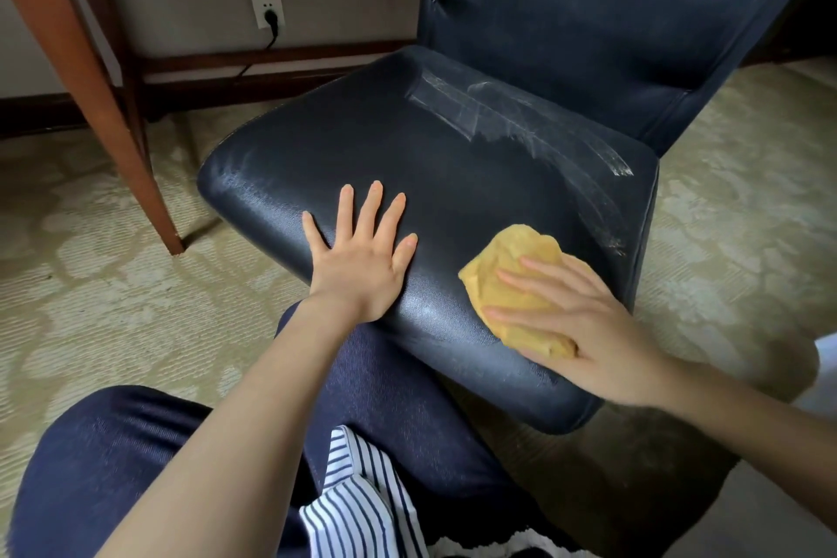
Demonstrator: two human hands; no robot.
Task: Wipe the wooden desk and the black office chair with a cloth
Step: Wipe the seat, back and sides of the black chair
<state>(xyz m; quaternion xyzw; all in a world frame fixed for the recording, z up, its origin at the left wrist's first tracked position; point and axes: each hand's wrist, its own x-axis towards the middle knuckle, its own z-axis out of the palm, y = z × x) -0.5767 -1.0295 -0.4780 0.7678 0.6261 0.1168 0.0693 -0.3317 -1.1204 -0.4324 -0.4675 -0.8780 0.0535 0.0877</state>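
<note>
Soft, dim light is thrown as a pale sheen across the black leather chair seat, and a dark shadow is cast beneath it on the patterned beige carpet. The lower right corner is blurred by motion.

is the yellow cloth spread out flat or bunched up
Bunched up: the yellow cloth is a crumpled wad under the right hand, pressed on the chair seat.
</note>
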